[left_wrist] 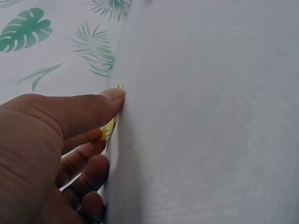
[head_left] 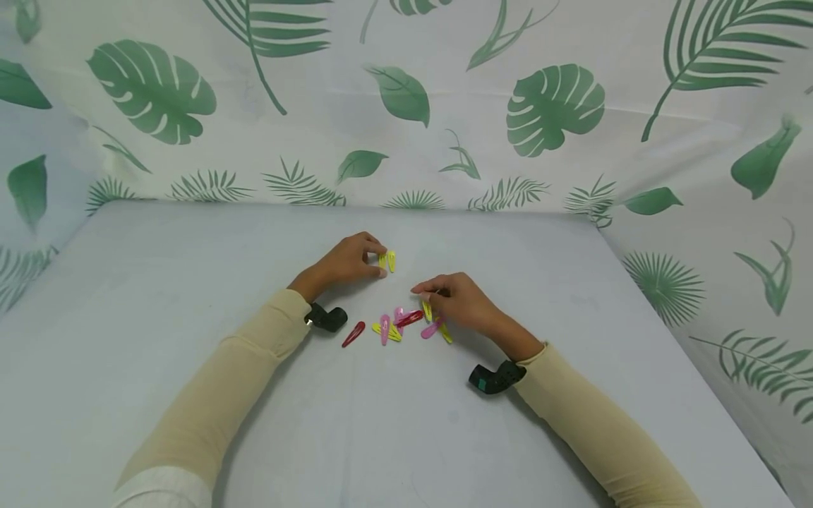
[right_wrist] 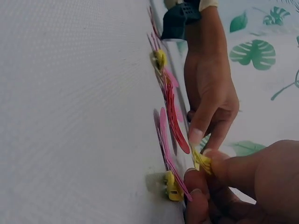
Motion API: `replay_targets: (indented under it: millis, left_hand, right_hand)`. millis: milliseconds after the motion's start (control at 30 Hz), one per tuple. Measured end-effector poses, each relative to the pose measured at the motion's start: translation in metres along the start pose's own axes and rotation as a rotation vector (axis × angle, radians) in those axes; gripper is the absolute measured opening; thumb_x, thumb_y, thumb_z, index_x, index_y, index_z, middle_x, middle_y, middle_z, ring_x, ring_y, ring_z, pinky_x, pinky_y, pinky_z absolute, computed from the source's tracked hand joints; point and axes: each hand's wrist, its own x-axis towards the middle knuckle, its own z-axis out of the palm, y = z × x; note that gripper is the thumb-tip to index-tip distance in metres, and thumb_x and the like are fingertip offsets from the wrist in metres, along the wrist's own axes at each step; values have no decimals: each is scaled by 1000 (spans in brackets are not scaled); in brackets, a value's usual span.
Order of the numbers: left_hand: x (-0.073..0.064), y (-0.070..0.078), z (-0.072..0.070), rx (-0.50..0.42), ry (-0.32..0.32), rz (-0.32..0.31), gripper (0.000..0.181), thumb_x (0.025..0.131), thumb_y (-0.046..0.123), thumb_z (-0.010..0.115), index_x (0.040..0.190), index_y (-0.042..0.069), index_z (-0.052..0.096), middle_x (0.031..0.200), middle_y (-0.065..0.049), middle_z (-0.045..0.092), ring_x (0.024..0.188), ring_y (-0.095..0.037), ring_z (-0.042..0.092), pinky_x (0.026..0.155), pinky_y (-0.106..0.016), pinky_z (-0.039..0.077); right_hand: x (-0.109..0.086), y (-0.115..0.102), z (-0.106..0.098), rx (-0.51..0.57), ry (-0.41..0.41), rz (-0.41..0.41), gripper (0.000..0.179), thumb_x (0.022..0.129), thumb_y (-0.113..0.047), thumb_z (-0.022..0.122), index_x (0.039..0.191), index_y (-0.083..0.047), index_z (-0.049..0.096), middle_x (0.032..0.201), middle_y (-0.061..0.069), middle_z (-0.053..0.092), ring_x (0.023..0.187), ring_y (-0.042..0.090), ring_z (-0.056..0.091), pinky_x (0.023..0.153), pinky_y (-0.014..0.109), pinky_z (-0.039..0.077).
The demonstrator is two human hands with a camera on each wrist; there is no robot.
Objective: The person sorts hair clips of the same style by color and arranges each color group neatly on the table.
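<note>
At the far middle of the table, my left hand point(head_left: 349, 261) has thumb and fingertips around a yellow snap hair clip point(head_left: 382, 261). Right beside it lies a second yellow clip point(head_left: 391, 261). My right hand point(head_left: 466, 303) pinches another yellow hair clip point(head_left: 428, 310) just above the loose clips; the right wrist view shows that clip point(right_wrist: 202, 163) between thumb and finger. Under and beside this hand are a pink clip point(head_left: 430, 329) and a yellow clip point(head_left: 445, 332). In the left wrist view, the thumb partly hides the yellow clip point(left_wrist: 107, 130).
Between the hands lies a loose group with a pink clip point(head_left: 384, 329), a yellow clip point(head_left: 395, 333) and a red clip point(head_left: 409, 319), some overlapping. Another red clip point(head_left: 353, 334) lies apart at left. A leaf-print cloth point(head_left: 305, 141) hangs behind the white table point(head_left: 394, 437).
</note>
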Motion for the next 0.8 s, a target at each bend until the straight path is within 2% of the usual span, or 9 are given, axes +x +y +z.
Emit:
replay_targets:
  millis: [133, 267, 367, 500, 633, 800]
  left_hand:
    - [1, -1, 0, 0, -2, -12, 50, 87, 20, 74, 132, 4, 61, 128, -11, 53, 102, -24, 53, 86, -35, 45]
    - [1, -2, 1, -6, 1, -16, 50, 86, 20, 75, 132, 5, 61, 128, -11, 53, 102, -24, 53, 86, -36, 45]
    - [1, -3, 2, -18, 5, -18, 50, 87, 20, 75, 132, 5, 61, 129, -11, 53, 102, -24, 52, 86, -36, 44]
    - [0, -3, 3, -26, 14, -3, 49, 87, 18, 74, 132, 4, 61, 130, -12, 53, 101, -24, 52, 87, -36, 44]
    - [-1, -4, 3, -42, 19, 26, 48, 87, 16, 73, 132, 2, 60, 130, -13, 53, 100, -24, 52, 86, -36, 44]
    - [-4, -6, 1, -47, 24, 31, 48, 87, 17, 73, 131, 2, 61, 130, -14, 53, 99, -25, 52, 84, -36, 44]
  right_hand:
    - [1, 0, 0, 25, 31, 32, 25, 96, -4, 59, 118, -3, 69, 101, 7, 69, 86, 21, 55, 75, 31, 46]
    - [4, 0, 0, 40, 60, 74, 20, 94, -6, 63, 112, -5, 72, 103, 5, 69, 89, 20, 56, 75, 29, 47]
    - [6, 0, -1, 58, 77, 85, 17, 94, -6, 64, 108, -5, 74, 99, 5, 70, 82, 21, 60, 71, 29, 49]
    - [9, 0, -2, 99, 75, 81, 17, 93, -6, 64, 107, -3, 74, 98, 8, 71, 73, 20, 64, 68, 30, 52]
    - [15, 2, -4, 123, 73, 100, 17, 93, -6, 64, 107, -3, 74, 99, 8, 71, 75, 20, 65, 70, 30, 54]
    - [29, -3, -5, 121, 73, 135, 18, 93, -9, 65, 109, -5, 73, 100, 7, 71, 77, 21, 64, 70, 29, 53]
